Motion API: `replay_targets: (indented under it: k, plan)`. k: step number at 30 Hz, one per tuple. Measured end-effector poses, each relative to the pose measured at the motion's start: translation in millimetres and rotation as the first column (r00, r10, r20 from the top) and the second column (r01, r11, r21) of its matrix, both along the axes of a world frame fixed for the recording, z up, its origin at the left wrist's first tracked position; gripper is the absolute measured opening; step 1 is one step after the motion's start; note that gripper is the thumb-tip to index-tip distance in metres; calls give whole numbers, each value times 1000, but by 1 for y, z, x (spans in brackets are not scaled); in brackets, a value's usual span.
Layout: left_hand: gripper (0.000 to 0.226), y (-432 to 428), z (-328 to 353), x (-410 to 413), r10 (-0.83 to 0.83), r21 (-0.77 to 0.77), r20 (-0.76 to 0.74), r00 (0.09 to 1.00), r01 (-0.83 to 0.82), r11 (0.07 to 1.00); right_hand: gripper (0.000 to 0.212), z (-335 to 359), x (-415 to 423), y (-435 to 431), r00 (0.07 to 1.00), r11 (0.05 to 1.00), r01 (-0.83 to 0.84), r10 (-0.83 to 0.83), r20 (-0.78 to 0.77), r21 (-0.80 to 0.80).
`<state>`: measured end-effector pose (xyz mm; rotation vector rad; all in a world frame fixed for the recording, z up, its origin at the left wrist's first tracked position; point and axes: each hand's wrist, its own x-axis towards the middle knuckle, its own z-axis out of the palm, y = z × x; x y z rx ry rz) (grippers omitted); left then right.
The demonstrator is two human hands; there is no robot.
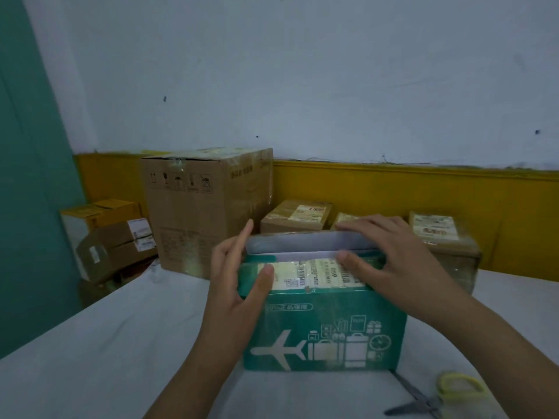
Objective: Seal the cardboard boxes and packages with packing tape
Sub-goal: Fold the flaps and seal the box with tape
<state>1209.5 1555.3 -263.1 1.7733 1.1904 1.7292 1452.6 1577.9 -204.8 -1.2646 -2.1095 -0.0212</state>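
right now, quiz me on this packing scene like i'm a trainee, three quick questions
1. True or false: the left hand and the right hand both touch the green box.
2. The scissors lie: A) in the left hand; B) on the table, near right of the green box; C) on top of the green box.
3. Fill in: beside the luggage drawings, the box's near face shows a white ___.

Key: 1 true; 2 B; 3 airplane.
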Motion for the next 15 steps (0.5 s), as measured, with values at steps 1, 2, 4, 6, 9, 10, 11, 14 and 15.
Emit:
replay_targets:
  k: [1,2,4,6,9,10,11,14,15]
  plan:
    - [49,0,-1,0,5,14,-8,1000,-5,1000,40,1,1,0,999,999,-36,36,-17,19]
    - [43,1,-2,-1,19,26,-28,999,-18,999,29,1,1,0,997,997,-70,70,-32,23]
    - [30,2,-3,-2,93,76,-123,988,-84,994,24,1,2,1,993,995,-104,104,-55,-3]
    - [27,3,-4,-3,135,90,-177,975,-120,989,19,-1,1,4,990,991,-114,107,-96,-66]
    - [33,5,-4,-4,87,-11,-132,988,-89,996,14,-6,0,9,972,968,-147,104,-209,-201]
    - [34,7,-4,-5,67,-31,-122,990,-72,997,16,-6,0,10,971,955,-146,88,-222,-260]
    - [35,8,-4,-5,53,-37,-127,991,-58,998,21,-6,1,11,976,938,-136,71,-206,-318]
    - [37,8,-1,-6,18,-45,-167,986,-26,999,38,-3,3,13,996,906,-84,68,-53,-415]
    - [38,8,0,-7,14,-51,-185,983,-24,998,39,-2,2,13,997,904,-64,74,7,-423]
